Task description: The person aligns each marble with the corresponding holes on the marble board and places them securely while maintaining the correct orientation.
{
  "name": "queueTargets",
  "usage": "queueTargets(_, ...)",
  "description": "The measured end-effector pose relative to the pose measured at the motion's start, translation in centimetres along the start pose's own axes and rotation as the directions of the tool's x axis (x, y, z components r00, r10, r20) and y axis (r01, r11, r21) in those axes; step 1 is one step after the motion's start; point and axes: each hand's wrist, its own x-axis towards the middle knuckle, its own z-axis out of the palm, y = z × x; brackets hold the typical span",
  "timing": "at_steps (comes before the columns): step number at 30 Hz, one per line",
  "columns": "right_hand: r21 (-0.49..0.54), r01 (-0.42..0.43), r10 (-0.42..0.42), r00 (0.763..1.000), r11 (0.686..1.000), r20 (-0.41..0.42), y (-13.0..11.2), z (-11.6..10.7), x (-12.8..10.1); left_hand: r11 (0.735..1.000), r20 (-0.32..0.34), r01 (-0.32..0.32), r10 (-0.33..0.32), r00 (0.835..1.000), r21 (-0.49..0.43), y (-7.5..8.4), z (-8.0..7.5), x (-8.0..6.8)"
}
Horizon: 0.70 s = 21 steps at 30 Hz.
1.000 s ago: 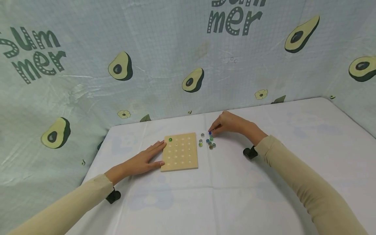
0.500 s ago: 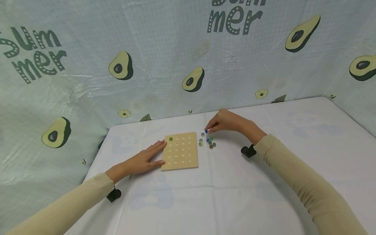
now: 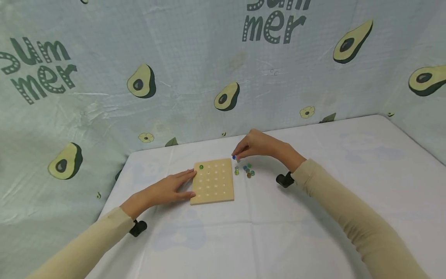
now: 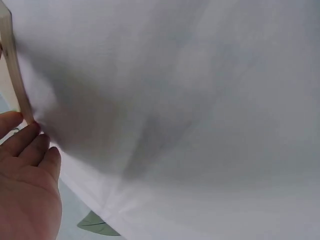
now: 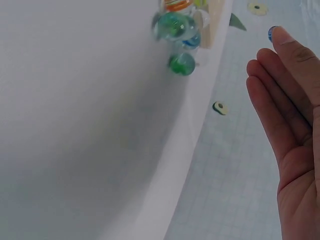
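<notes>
Beside board (image 3: 213, 181) | right hand (image 3: 256, 144) fingers pinch blue marble (image 3: 234, 157) | left hand (image 3: 166, 189) flat.

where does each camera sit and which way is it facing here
Head: worn on the head, looking forward and down at the wooden board, marbles, both arms.
Left wrist: beside the left hand, facing across the white cloth toward the board's edge.
Right wrist: beside the right hand, facing the marbles; a blue marble at its fingertip.
Shared: head and right wrist both show the marbles.
</notes>
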Motion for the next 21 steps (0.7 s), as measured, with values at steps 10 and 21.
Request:
queueTargets(10, 0.013, 0.017, -0.017, 1.0, 1.0, -0.019, -1.4, 0.8, 2.2, 1.0, -0.046, -0.021, 0.02, 0.999, -0.023, -0.3, 0.0, 0.1)
queueTargets(21, 0.005, -0.001, 0.001, 1.0, 1.0, -0.02, -1.6, 1.8, 3.7, 0.993, -0.089, 0.037, -0.047, 0.995, -0.116, -0.4, 0.9, -0.2)
